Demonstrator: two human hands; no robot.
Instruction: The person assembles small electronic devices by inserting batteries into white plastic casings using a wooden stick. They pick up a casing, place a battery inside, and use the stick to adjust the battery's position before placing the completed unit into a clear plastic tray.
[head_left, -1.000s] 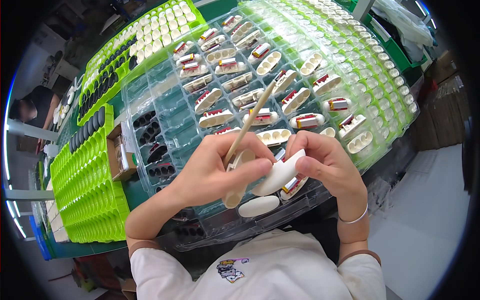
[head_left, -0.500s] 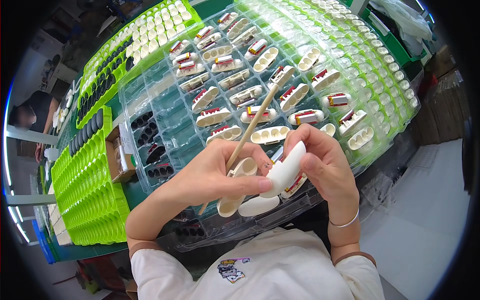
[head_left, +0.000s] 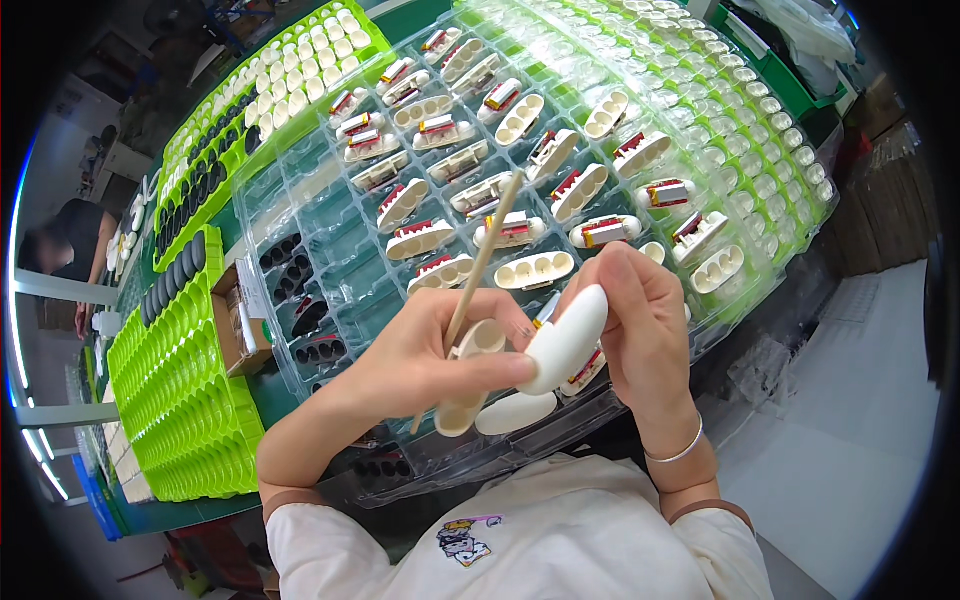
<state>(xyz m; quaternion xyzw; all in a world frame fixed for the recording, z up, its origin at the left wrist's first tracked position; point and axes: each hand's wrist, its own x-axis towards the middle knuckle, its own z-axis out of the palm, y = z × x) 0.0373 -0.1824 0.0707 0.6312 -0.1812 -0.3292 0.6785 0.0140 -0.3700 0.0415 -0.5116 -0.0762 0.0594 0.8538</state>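
My left hand [head_left: 450,350] pinches the lower end of a smooth white oval shell [head_left: 570,338] between thumb and fingers. A thin wooden stick [head_left: 488,250] is tucked in the same hand and slants up past the knuckles. With its fingers curled, my right hand [head_left: 645,325] grips the shell's upper right edge; its fingertips are partly hidden behind the shell. Beneath my left hand lies a cream oval piece with round wells [head_left: 460,410]. Beside it rests another white oval shell [head_left: 516,413]. A cream piece with red and silver parts [head_left: 585,372] sits just under the held shell.
A clear compartment tray [head_left: 350,235] holds several cream and black oval pieces, many with red and silver parts. Green trays [head_left: 185,400] stand left and behind. Clear covers [head_left: 700,130] lie at the right. An open cardboard box [head_left: 240,320] and a person [head_left: 80,235] are left.
My right thumb has lifted off the shell's face, and the right fingers have curled together at its edge. The held shell and the stick have shifted slightly left.
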